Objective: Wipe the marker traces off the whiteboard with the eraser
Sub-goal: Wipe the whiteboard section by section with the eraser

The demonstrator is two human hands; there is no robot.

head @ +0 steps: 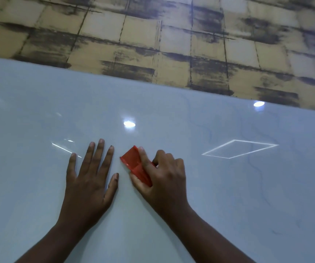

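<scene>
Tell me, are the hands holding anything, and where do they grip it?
The right hand holds the red eraser by its near end, index finger along the top. The left hand lies flat, holding nothing.

A patterned floor covering (171,40) fills the upper part of the view. Its surface shows tan squares separated by thin dark lines, with smudged dark grey streaks across many squares. The top right corner appears blurred.
</scene>
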